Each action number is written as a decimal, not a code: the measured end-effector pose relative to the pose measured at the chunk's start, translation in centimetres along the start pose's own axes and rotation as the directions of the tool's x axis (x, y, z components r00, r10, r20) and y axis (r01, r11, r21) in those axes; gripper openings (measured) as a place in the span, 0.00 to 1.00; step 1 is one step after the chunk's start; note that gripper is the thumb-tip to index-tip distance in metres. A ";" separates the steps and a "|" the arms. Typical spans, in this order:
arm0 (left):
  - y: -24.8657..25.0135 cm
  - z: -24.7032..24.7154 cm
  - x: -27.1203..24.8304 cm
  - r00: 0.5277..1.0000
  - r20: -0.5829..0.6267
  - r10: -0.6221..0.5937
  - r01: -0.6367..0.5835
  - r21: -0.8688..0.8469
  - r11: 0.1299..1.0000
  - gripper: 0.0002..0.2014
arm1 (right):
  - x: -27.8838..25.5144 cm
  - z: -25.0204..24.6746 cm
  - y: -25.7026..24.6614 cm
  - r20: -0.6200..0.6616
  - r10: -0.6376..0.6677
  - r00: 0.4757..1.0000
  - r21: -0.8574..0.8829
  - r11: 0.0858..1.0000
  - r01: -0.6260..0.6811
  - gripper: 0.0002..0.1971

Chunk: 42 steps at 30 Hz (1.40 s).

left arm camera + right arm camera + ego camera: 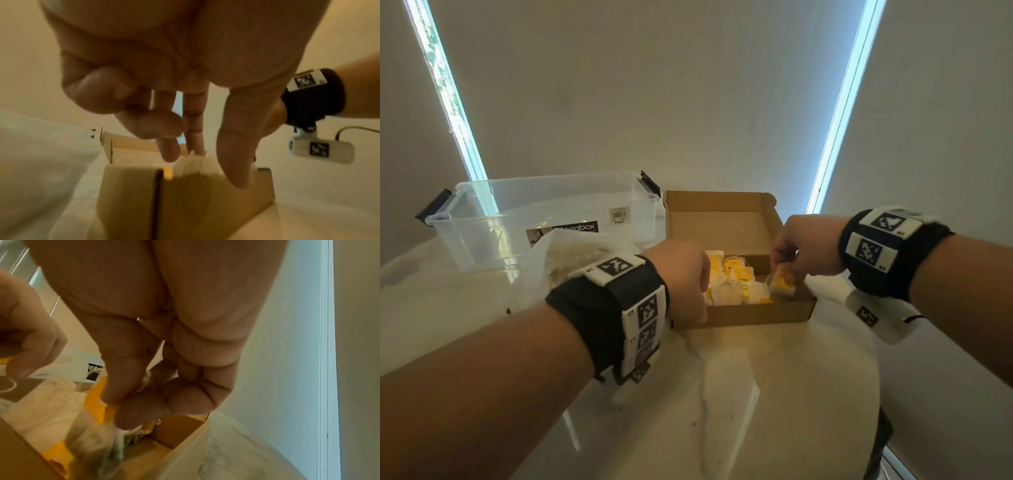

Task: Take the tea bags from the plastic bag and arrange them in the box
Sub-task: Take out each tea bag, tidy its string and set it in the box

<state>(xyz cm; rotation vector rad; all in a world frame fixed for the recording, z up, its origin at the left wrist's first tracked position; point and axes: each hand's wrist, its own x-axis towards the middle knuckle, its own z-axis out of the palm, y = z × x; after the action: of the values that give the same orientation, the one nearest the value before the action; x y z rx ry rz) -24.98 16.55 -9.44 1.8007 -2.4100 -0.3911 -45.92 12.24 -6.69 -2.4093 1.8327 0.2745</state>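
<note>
Right hand around tea bag — seemingly inside box

Both forearms reach forward toward the open cardboard box, each wrist wrapped in a black band with white marker tags. The left hand hangs over the box's left near corner, back upward, index and middle fingers straight down, the ring and little fingers curled. The right hand hovers over the box's right near corner, thumb and fingers pinching a yellow-tagged tea bag.
</note>
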 end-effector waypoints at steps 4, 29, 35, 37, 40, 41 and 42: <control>0.0 0.7 -0.2 1.000 0.008 0.015 -0.016 0.122 0.992 0.08 | 0.6 0.0 -0.3 0.099 -0.014 0.995 -0.009 1.000 0.015 0.02; -0.2 1.5 0.8 1.000 0.009 0.026 -0.027 0.173 0.985 0.10 | 1.8 1.9 -1.4 0.132 -0.019 0.991 0.043 0.999 0.013 0.11; -0.2 1.4 0.8 0.999 0.007 0.032 -0.032 0.157 0.987 0.09 | 2.2 2.3 -2.0 0.129 -0.012 0.992 0.018 1.000 0.010 0.08; -0.2 1.5 0.8 0.999 0.010 0.037 -0.038 0.163 0.986 0.11 | 2.6 2.5 -2.2 0.099 0.004 0.995 0.051 0.999 -0.009 0.07; -0.3 1.6 1.0 0.999 0.009 0.043 -0.044 0.176 0.983 0.12 | 2.8 2.4 -2.3 0.091 0.027 0.996 0.158 0.987 -0.041 0.04; -0.3 1.6 1.0 0.999 0.007 0.040 -0.040 0.173 0.984 0.11 | 2.9 2.3 -2.4 0.088 0.022 0.996 0.160 0.987 -0.036 0.04; -0.4 1.6 1.0 0.999 0.003 0.036 -0.036 0.166 0.986 0.11 | 2.9 2.3 -2.4 0.087 0.017 0.996 0.150 0.988 -0.030 0.05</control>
<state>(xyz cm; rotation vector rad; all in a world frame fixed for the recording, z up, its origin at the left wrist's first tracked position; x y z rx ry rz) -25.31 15.68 -11.15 1.8163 -2.5399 -0.1923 -43.09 10.57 -9.58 -2.2412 1.7776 0.2285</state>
